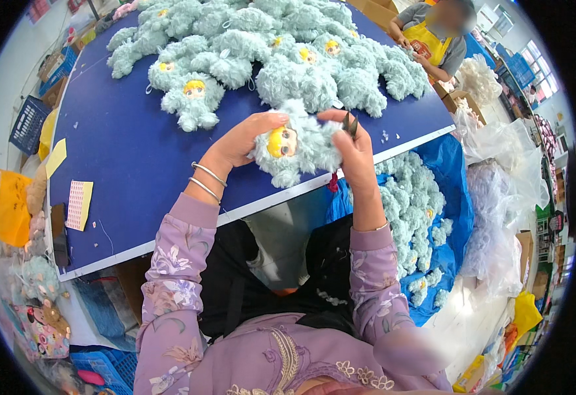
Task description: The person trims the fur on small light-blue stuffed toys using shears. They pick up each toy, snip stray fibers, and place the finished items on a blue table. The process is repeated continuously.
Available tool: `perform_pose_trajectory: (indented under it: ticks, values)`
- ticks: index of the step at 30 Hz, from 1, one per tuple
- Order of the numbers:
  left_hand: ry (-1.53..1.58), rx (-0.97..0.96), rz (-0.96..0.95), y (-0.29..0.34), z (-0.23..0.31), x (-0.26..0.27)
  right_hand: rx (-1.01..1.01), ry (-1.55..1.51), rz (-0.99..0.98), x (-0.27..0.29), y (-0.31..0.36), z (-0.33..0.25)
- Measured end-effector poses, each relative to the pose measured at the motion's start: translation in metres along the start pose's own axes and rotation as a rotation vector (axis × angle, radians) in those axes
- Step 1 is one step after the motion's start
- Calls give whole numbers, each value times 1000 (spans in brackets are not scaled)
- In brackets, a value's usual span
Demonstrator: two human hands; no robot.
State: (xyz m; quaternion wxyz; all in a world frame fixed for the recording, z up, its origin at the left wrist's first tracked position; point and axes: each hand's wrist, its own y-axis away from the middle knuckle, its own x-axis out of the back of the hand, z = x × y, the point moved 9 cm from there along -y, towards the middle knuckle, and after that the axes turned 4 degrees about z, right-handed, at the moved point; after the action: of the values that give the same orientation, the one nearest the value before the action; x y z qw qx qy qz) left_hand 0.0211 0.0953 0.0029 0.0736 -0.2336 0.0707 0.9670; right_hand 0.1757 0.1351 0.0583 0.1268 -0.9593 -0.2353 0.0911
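Note:
A fluffy pale blue-green plush doll with a small doll face and yellow hair is held over the near edge of the blue table. My left hand grips the face end, its thumb near the top. At the other end my right hand presses against the fur. A pair of dark thread snips sticks out between its thumb and fingers. Just beyond, another plush doll lies face up. A large heap of similar plush dolls covers the far part of the table.
To the right below the table, a blue plastic sack holds many more plush dolls. A yellow slip and a printed label sheet lie at the table's left. Clear plastic bags stand farther right. A person in a yellow apron works across the table.

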Motion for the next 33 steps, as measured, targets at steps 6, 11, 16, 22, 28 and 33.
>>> perform_pose_trajectory:
  ticks: [6, 11, 16, 22, 28, 33]
  values:
    - [43, -210, 249, 1, 21, 0, -85, 191, 116, 8, 1, 15]
    - [29, -321, 235, 10, 33, -7, -246, -267, -27, -11, 10, 37]
    - [151, -326, 177, 15, 37, -8, -311, -492, -127, -40, 16, 42]
    - [-124, -515, 515, 15, 60, 22, -267, -229, 82, -9, 8, 23]
    - [-814, -920, 1206, 118, 149, 122, 268, -1063, -147, 83, 0, -83]
    - [-1359, -234, 1142, 75, 95, 146, -174, -525, 43, 54, -8, 8]
